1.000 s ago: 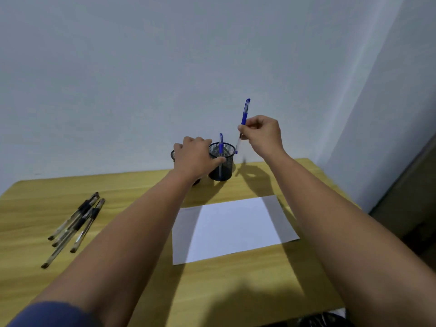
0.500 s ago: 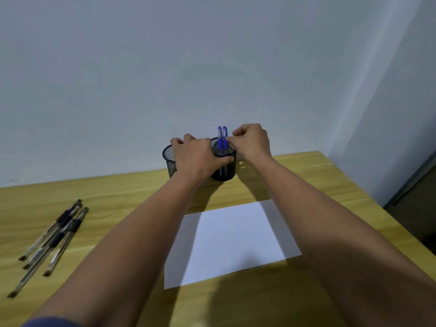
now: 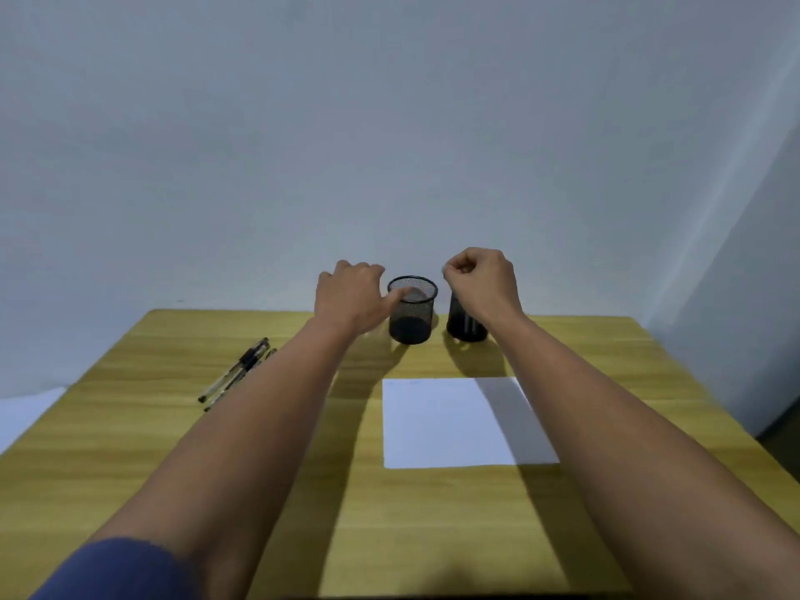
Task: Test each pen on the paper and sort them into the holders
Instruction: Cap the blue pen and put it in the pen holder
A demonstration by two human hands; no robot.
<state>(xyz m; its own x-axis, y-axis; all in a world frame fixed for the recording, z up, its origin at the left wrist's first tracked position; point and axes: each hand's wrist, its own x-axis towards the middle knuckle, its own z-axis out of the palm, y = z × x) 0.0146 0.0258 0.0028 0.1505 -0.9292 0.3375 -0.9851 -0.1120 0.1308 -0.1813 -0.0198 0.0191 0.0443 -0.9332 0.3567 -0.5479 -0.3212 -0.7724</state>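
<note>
Left of the holders (image 3: pixel 411 309), several pens (image 3: pixel 236 374) are left untested, the left hand (image 3: pixel 351 296) spread, the right hand (image 3: pixel 482 281) loosely curled on nothing seen.

Dim, cool indoor light; grey-blue painted wall (image 3: pixel 389 123) evenly lit, no glare. Light falls from above and behind the viewer: both forearms cast long dark shadows forward across the yellow wood-grain table (image 3: pixel 108 448), one covering the right part of the white paper sheet (image 3: pixel 433 422). Two black mesh holders throw short shadows toward the camera. Overall soft, slightly blurred; wide-angle bending at the edges
</note>
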